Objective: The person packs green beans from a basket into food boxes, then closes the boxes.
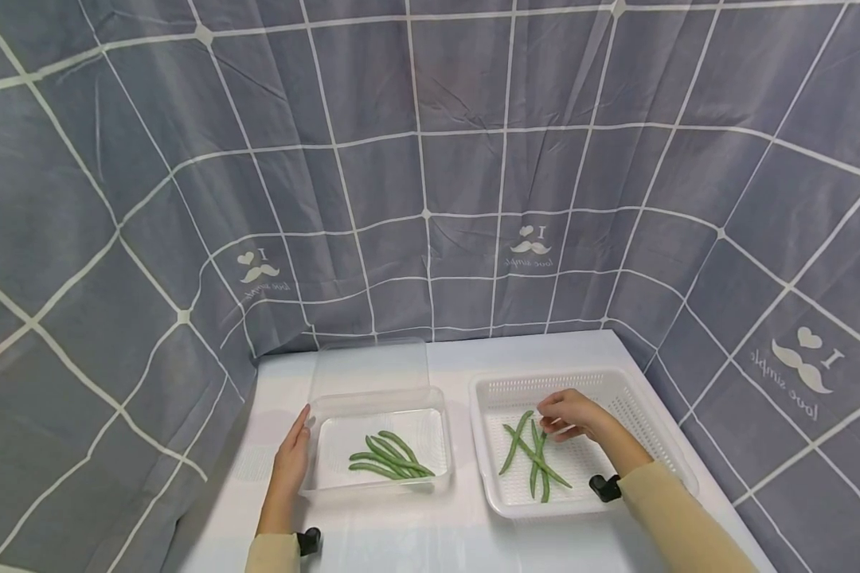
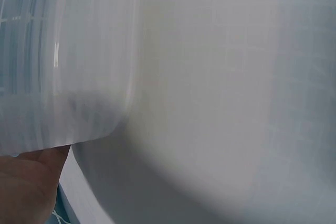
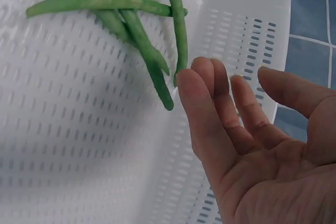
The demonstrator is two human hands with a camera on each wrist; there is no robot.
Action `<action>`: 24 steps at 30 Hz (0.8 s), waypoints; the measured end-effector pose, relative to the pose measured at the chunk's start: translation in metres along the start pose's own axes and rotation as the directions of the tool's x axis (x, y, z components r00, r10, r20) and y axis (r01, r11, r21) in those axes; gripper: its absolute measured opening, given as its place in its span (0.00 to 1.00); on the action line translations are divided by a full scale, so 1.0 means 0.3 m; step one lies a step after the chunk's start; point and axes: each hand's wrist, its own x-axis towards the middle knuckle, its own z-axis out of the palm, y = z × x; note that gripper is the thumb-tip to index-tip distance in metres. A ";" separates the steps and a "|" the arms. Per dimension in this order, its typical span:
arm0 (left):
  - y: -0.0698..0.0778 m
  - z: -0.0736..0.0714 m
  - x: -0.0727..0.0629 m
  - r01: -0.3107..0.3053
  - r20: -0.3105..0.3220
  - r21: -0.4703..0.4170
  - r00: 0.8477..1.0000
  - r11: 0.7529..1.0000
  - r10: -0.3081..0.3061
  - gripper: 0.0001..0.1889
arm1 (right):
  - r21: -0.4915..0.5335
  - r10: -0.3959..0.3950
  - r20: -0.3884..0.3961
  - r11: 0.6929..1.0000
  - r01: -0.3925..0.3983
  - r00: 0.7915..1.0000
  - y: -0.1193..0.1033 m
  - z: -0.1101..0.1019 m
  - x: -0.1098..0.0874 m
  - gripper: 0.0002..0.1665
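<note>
My left hand (image 1: 292, 455) rests with straight fingers along the left side of a clear plastic container (image 1: 440, 414). Several green beans (image 1: 390, 459) lie together in the container's right front part. Over a white perforated basket (image 1: 483, 469) on the right, my right hand (image 1: 575, 415) reaches in with fingers apart. Some loose green beans (image 1: 533, 460) cross each other on the basket floor. In the right wrist view, a fingertip is right at the end of one green bean (image 3: 179, 35), and nothing is gripped. The left wrist view shows the container wall (image 2: 94, 77) beside the hand.
A clear flat lid (image 1: 373, 366) lies behind the container on the white table (image 1: 373, 541). Grey curtains (image 1: 466, 175) with white grid lines stand at the back and both sides. Dark wrist devices (image 1: 605, 488) sit at both sleeves.
</note>
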 end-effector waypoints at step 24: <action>0.005 -0.003 -0.003 -0.005 -0.012 -0.014 1.000 1.000 0.005 0.28 | -0.127 0.224 0.027 0.968 -0.219 0.974 0.085 -0.014 0.078 0.17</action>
